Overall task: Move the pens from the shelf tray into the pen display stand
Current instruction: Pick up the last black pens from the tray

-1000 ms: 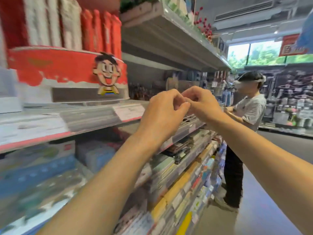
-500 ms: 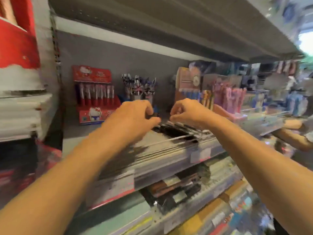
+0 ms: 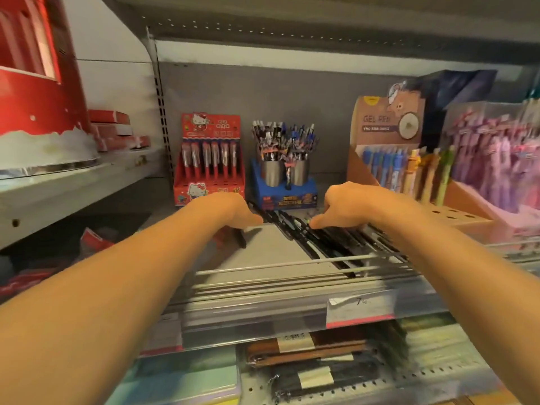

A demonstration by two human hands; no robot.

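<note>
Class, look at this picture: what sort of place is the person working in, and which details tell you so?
Most likely a stationery shop aisle: a price label on the shelf edge, a Gel Pen display box, and a red cartoon-cat pen stand holding boxed rows of pens.

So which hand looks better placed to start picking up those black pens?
Probably the right hand: its fingers already rest on the row of black pens. The left hand sits at the row's left end, over mostly bare shelf.

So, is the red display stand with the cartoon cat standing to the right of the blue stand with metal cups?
No, the red display stand stands left of the blue stand.
</note>
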